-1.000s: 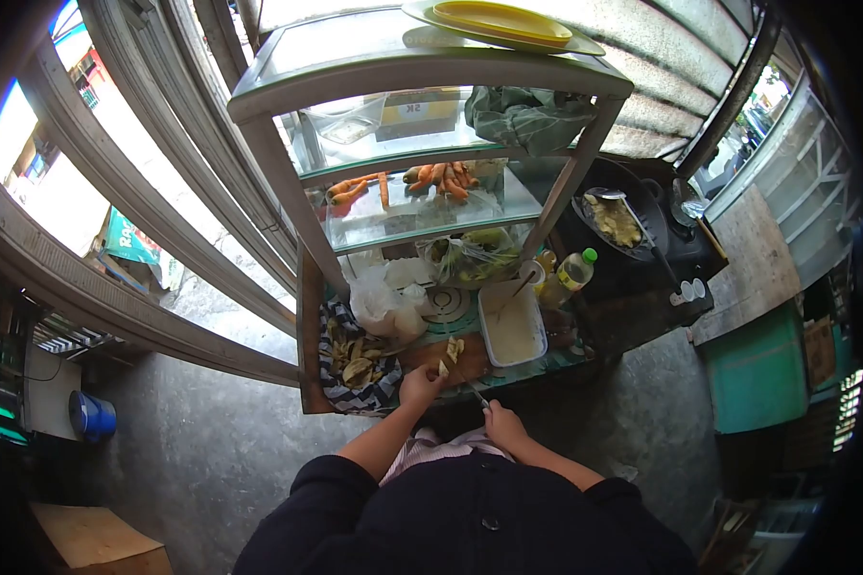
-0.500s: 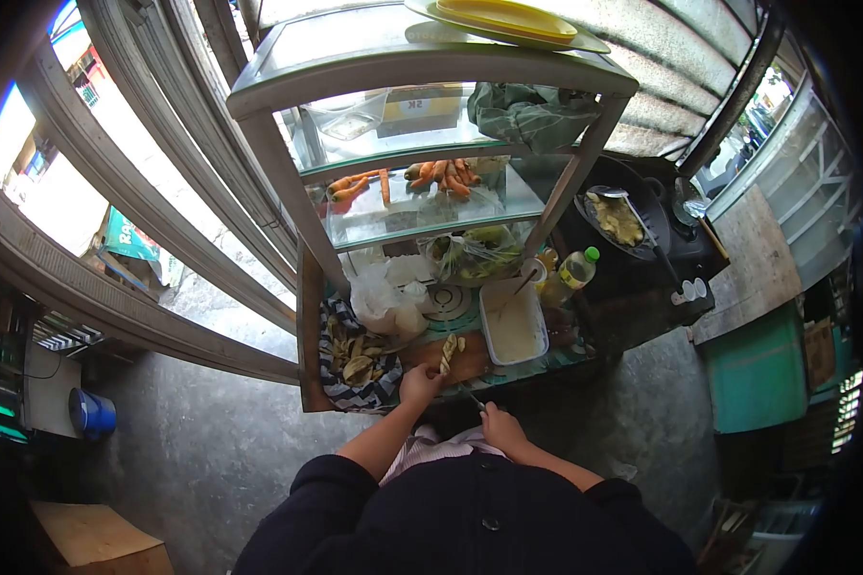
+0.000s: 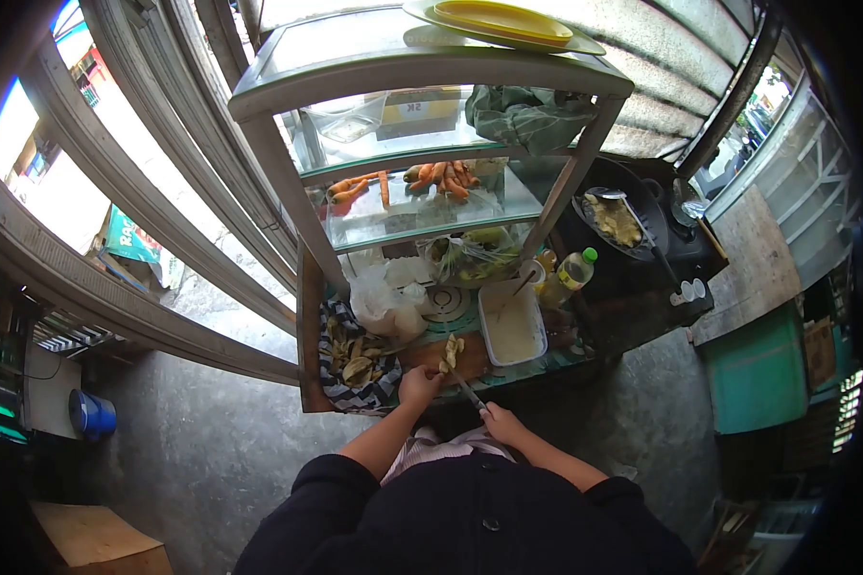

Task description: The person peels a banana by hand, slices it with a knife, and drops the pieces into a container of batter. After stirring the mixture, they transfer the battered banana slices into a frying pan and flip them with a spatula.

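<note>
One knife (image 3: 468, 391), presumably light and stiff, is being gripped by its handle in the right hand (image 3: 501, 422); its blade is being pointed along its long axis, forward and leftward from that hand, toward pale food pieces (image 3: 452, 353). Just ahead of the left hand (image 3: 420, 386), these are being supported on a wooden board (image 3: 475, 358), their long axis being directed roughly forward. Probably soft and slippery, they are best being pinched at the near end; whether they are being grasped by the left hand cannot be told. Left of that hand, a checked cloth (image 3: 388, 388) is being spread under pale strips (image 3: 359, 368). Beyond the right hand, a white tub (image 3: 518, 363) is being seen; farther, carrots (image 3: 449, 178) are being displayed.
</note>
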Demonstrator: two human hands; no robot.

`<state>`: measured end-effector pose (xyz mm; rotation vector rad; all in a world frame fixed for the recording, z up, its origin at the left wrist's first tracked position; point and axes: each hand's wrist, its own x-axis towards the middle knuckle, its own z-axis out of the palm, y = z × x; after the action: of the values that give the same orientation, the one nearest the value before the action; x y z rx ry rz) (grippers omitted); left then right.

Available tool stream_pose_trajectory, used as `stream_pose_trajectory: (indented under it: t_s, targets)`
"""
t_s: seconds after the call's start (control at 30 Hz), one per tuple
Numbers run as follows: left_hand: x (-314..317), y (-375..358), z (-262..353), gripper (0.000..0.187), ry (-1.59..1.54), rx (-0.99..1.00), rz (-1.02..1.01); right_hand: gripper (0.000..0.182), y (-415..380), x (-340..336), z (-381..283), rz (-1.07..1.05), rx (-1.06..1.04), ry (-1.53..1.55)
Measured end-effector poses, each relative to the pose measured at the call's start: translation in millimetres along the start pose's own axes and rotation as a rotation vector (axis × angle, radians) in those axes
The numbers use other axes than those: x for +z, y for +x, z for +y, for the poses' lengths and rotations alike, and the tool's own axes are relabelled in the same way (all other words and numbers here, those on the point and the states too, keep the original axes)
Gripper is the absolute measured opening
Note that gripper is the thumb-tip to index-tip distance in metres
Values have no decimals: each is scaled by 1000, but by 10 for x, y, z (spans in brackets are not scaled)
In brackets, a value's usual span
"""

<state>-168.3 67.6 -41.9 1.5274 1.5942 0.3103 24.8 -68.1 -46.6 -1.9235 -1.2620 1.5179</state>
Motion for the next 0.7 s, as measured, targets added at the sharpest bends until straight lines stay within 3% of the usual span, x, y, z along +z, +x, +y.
stream_pose_trajectory:
  t_s: [0.07,0.37,0.7]
  targets:
    - [18,31,-15,32,-29,-17,-15,22,-77,-11,-51,209,-257,-329]
    - [124,107,-161,31,-47,72,34,20,-189,80,-146,259,-235,-455]
    - [126,112,-160,35,-100,27,12,20,-227,98,-191,261,-219,-543]
